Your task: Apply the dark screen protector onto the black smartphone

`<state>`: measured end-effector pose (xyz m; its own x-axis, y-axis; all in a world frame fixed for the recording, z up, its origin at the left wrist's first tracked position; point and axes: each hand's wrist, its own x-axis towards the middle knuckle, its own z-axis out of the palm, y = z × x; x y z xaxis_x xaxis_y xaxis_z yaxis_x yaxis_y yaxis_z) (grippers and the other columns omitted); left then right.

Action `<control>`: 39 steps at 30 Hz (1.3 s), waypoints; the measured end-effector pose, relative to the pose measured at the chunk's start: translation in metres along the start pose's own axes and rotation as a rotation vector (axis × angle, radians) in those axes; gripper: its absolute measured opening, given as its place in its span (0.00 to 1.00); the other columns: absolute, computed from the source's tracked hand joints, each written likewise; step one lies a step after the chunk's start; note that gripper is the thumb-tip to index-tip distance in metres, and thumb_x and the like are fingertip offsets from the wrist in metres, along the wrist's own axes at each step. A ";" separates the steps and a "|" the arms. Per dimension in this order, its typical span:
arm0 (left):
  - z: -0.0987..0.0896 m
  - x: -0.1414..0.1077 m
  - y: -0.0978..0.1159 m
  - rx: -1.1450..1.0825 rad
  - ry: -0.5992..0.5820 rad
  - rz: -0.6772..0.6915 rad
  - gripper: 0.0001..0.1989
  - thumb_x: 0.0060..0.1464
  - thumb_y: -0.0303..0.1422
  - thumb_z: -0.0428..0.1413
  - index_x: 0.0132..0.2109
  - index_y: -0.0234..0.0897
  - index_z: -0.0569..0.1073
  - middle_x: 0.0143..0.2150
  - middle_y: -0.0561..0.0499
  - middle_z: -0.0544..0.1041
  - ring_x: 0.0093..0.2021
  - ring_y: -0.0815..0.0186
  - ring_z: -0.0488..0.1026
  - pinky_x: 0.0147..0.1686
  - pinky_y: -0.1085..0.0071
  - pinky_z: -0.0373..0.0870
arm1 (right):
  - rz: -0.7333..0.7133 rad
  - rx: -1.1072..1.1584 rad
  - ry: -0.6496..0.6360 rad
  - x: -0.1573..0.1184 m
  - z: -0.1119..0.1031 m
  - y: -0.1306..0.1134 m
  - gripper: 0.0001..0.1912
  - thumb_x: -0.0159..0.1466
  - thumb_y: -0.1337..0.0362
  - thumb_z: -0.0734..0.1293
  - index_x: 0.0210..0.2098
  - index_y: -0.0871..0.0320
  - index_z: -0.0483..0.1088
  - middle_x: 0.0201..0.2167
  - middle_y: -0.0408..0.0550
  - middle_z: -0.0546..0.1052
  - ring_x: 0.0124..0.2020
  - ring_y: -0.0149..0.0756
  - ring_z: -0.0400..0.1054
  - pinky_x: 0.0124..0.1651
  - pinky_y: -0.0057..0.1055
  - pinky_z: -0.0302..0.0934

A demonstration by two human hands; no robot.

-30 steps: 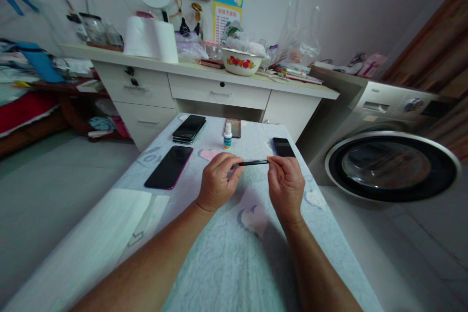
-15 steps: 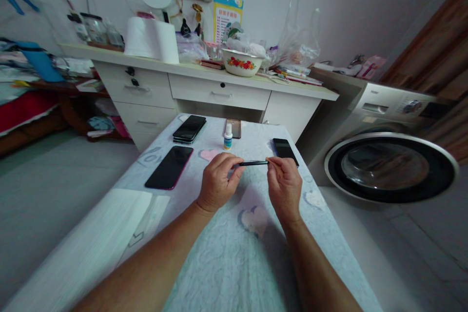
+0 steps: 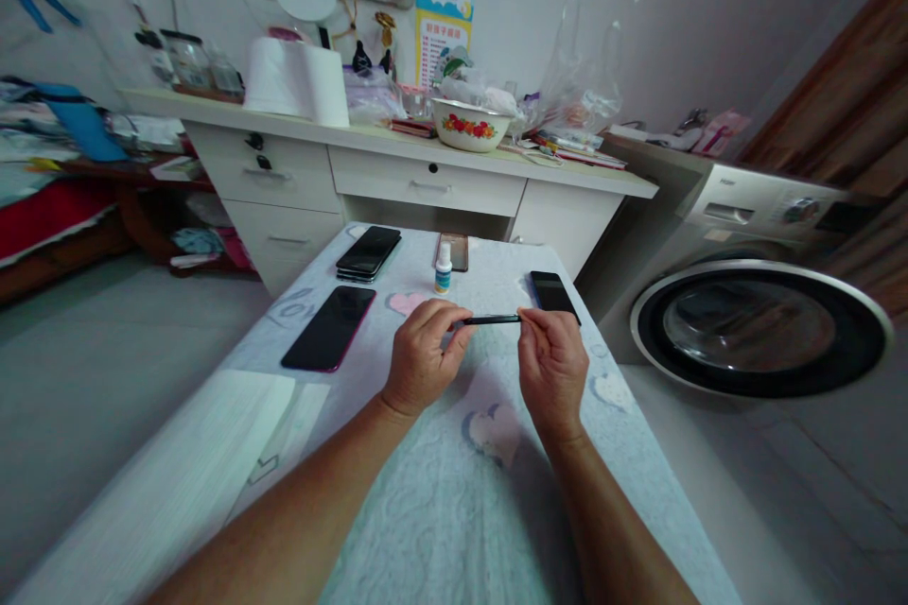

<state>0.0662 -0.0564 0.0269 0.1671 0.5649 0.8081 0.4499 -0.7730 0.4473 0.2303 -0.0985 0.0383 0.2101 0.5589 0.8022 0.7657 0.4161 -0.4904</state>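
My left hand [image 3: 426, 354] and my right hand [image 3: 553, 359] pinch opposite ends of a thin black phone [image 3: 493, 319], held level above the table and turned edge-on to me. Its screen is hidden from this angle. Just behind it stands a small white spray bottle [image 3: 443, 270] with a blue label. Beyond my right hand, and partly covered by it, lies a dark phone [image 3: 552, 291]. To the left of my left hand a larger phone [image 3: 330, 328] with a pinkish-red edge rests screen up. Farther back is a stack of phones [image 3: 369, 252].
A pale patterned cloth covers the table [image 3: 426, 510]. At its far edge lies a brown-rimmed flat case [image 3: 454, 251]. Behind are a white desk [image 3: 426, 181] with a flowered bowl [image 3: 470, 125] and paper rolls [image 3: 294, 80]. A washing machine [image 3: 752, 236] stands on the right.
Both hands keep hold of the phone at its ends, almost unmoved. The whole view has shifted very slightly, with things sitting a little lower.
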 end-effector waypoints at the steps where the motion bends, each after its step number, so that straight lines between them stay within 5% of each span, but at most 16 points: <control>1: 0.000 0.000 0.000 0.000 -0.001 -0.001 0.05 0.58 0.31 0.54 0.41 0.37 0.72 0.36 0.49 0.74 0.36 0.65 0.72 0.38 0.68 0.71 | -0.010 -0.005 0.000 0.000 0.000 0.000 0.08 0.64 0.69 0.61 0.40 0.56 0.71 0.34 0.46 0.71 0.37 0.34 0.68 0.41 0.33 0.65; 22: 0.000 -0.001 0.001 -0.006 -0.026 -0.025 0.05 0.58 0.30 0.54 0.41 0.37 0.72 0.37 0.48 0.74 0.36 0.65 0.71 0.38 0.67 0.71 | -0.157 -0.082 0.021 -0.001 0.005 -0.011 0.11 0.63 0.72 0.62 0.44 0.56 0.71 0.33 0.47 0.69 0.35 0.32 0.67 0.38 0.29 0.66; 39: 0.001 0.001 0.004 0.001 -0.022 0.037 0.05 0.58 0.30 0.55 0.41 0.36 0.73 0.35 0.48 0.76 0.37 0.64 0.72 0.38 0.68 0.70 | -0.221 0.049 -0.117 -0.011 0.016 -0.021 0.19 0.63 0.76 0.62 0.51 0.55 0.67 0.36 0.49 0.69 0.37 0.32 0.67 0.40 0.30 0.67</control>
<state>0.0689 -0.0588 0.0296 0.2027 0.5421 0.8155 0.4435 -0.7933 0.4171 0.2027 -0.1024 0.0339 -0.0327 0.5286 0.8482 0.7542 0.5699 -0.3261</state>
